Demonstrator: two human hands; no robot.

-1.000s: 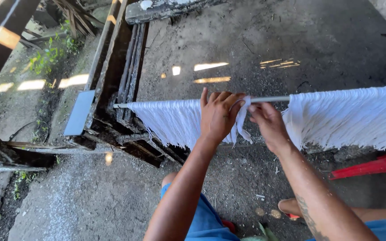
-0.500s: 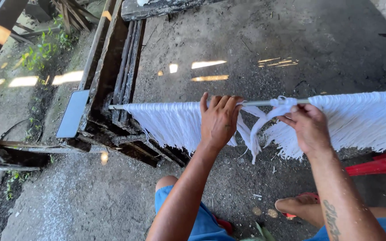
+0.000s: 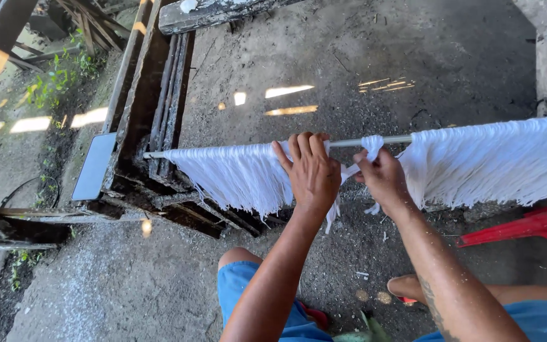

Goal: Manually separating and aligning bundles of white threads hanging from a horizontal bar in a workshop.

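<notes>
A thin metal rod [image 3: 349, 142] runs across the view, hung with white strands in two bunches: a left bunch [image 3: 229, 174] and a wider right bunch [image 3: 495, 161]. My left hand [image 3: 311, 171] lies over the rod at the right end of the left bunch, fingers curled over it. My right hand [image 3: 384, 177] pinches a small tuft of white strands [image 3: 371, 147] looped over the bare stretch of rod between the bunches.
A dark, weathered wooden frame [image 3: 153, 120] holds the rod's left end. A grey flat panel [image 3: 94, 166] leans beside it. A red plastic chair [image 3: 533, 229] is at the right. Below are my knees in blue shorts [image 3: 254, 297], on a dirt floor.
My right hand moved back left along the rod, from the edge of the right bunch toward my left hand, drawing the looped tuft tighter. My left hand stayed on the rod.
</notes>
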